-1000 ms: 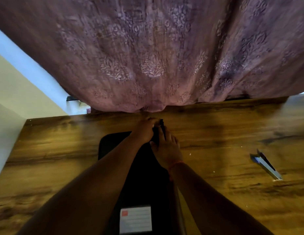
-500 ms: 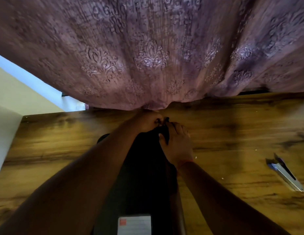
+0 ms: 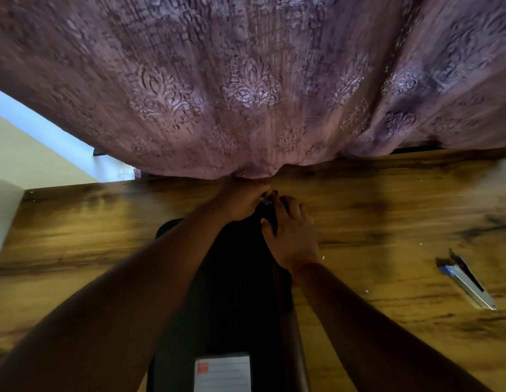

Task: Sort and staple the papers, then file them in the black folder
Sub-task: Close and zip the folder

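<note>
The black folder (image 3: pixel 232 292) lies closed lengthwise on the wooden desk (image 3: pixel 387 210), a white label (image 3: pixel 223 373) on its near end. Both hands meet at its far right corner. My left hand (image 3: pixel 243 200) curls its fingers around a small black fastener there. My right hand (image 3: pixel 291 233) lies on the folder's right edge and pinches the same corner with thumb and fingers. No papers are visible. A silver and blue stapler (image 3: pixel 469 284) lies apart on the desk to the right.
A purple patterned curtain (image 3: pixel 246 80) hangs down to the desk's far edge just beyond my hands. A pale wall (image 3: pixel 25 154) borders the desk on the left. A few white specks dot the wood near my right wrist.
Both hands have moved a little farther along the folder toward the curtain and stay together at the corner fastener. The view shifted slightly; the stapler has not moved.
</note>
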The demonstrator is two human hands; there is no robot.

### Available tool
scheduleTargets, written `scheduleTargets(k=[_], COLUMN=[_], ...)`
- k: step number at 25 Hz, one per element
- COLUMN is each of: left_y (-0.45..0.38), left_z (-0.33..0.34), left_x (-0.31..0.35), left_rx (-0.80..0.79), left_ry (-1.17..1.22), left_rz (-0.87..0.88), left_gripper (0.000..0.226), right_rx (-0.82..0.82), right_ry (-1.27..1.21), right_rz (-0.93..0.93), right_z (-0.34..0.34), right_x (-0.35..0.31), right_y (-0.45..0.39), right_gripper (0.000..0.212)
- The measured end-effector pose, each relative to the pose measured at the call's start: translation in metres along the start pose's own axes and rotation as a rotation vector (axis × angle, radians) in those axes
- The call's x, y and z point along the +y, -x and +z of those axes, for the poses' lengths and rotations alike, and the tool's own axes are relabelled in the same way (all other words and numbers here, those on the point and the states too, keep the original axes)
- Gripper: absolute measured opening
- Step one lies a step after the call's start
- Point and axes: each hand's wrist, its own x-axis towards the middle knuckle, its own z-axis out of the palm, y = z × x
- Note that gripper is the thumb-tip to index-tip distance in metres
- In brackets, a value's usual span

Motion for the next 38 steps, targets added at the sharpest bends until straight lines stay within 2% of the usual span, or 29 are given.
scheduleTargets(k=[3,5,8,17,22,26,29,32,35,37,38], left_y=[0.005,0.008,0.009,0.014,0.026,0.026,0.025,0.025,0.024,0.025,0.026], left_z=[0.005,0.005,0.008,0.004,-0.001,-0.001,-0.002,-0.001,-0.002,0.0,0.0], left_x=[-0.005,-0.005,-0.002,-0.002,-0.01,-0.006,-0.005,-0.005,0.0,-0.004,-0.005], left_rx=[0.0,-0.008,0.042,0.038,-0.007,-0.018,-0.028,-0.093,-0.184,-0.195,-0.194], left_ry=[0.078,0.087,0.009,-0.156,-0.177,-0.198,-0.188,-0.158,-0.095,-0.101,-0.124], left_rz=[-0.044,-0.09,-0.043,0.043,0.001,-0.02,-0.022,0.039,0.012,0.001,0.01], left_gripper=[0.016,0.017,0.015,0.026,0.033,0.031,0.027,0.035,0.046,0.058,0.055], right_rx=[-0.013,-0.064,-0.114,-0.124,-0.166,-0.177,-0.288,-0.393,-0.368,-0.363,-0.374], right_ry=[-0.071,-0.084,-0.062,-0.1,-0.111,-0.155,-0.194,-0.231,-0.18,-0.218,-0.244], right_rz=[-0.082,-0.176,-0.255,-0.196,-0.166,-0.122,-0.228,-0.162,-0.101,-0.069,-0.053], right_z=[0.001,-0.001,-0.007,-0.006,-0.011,-0.012,-0.016,-0.018,-0.015,-0.015,-0.016], right_x=[0.012,0.028,0.044,0.043,0.04,0.038,0.032,0.022,0.015,0.015,0.015], right_y=[-0.017,-0.03,-0.037,-0.035,-0.036,-0.037,-0.041,-0.041,-0.033,-0.032,-0.033], right_gripper=[0.047,0.05,0.045,0.028,0.033,0.028,0.035,0.028,0.046,0.044,0.039])
